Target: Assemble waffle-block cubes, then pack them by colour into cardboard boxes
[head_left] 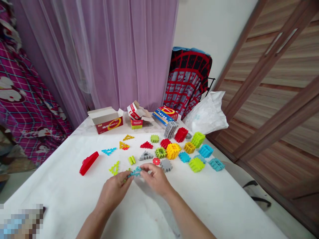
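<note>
Blue toothed piece (136, 171) lies crosswise btwn both hands' fingers (129, 176)

Lower half of the surface (214, 205) is bare, open on both sides of the hands. Centre right is packed with toothed blocks (173, 151). Red piece (88, 163) sits mid-left. Cardboard boxes (107, 121) line the far edge.

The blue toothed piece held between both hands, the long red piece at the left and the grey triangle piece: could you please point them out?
blue toothed piece (136, 172): head view, its exposed middle.
long red piece (88, 163): head view, mid-body.
grey triangle piece (146, 156): head view, its centre.
</note>
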A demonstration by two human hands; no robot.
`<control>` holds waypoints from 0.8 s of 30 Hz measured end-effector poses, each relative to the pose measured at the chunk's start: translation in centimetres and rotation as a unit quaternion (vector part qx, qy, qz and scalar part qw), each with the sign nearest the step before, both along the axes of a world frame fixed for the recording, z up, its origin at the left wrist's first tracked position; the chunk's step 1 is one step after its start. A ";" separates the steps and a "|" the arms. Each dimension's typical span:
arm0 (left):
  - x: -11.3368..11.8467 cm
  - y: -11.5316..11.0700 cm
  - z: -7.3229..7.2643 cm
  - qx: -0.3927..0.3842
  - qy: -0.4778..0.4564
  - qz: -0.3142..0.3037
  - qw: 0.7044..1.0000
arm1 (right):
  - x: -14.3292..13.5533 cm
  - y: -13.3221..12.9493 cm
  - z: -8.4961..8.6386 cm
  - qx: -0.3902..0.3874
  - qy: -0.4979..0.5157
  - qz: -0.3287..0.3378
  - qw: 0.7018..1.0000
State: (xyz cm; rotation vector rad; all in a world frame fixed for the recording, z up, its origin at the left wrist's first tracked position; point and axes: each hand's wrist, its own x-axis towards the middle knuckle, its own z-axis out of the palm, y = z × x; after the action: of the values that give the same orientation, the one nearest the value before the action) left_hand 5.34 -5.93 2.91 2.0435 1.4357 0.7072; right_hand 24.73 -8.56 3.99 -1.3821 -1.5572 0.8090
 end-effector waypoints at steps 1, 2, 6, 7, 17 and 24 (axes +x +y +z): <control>0.2 0.0 0.1 -0.026 -0.009 -0.004 1.000 | -0.1 -0.5 -0.4 0.024 -0.012 -0.021 0.999; 0.3 -0.1 0.2 -0.045 -0.015 -0.004 0.999 | -0.2 -0.7 -0.8 0.038 -0.026 -0.039 0.998; 0.2 0.1 0.8 -0.029 -0.006 0.061 0.998 | 0.3 0.0 -1.7 0.018 -0.072 -0.082 0.994; -0.1 0.2 1.0 -0.019 0.001 0.083 0.996 | 0.5 0.3 -1.8 0.007 -0.094 -0.087 0.992; -3.1 1.6 0.9 -0.016 0.056 0.197 0.979 | 0.1 -0.2 -1.7 0.041 -0.328 -0.106 0.938; -2.7 1.3 1.5 -0.038 0.107 0.199 0.973 | -1.9 0.2 -2.4 0.031 -0.401 -0.102 0.910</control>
State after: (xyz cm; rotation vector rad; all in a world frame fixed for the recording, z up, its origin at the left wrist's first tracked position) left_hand 2.63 -4.59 4.46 1.8346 1.9989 0.5852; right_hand 22.86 -8.39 1.57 -1.9222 -1.9565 0.0236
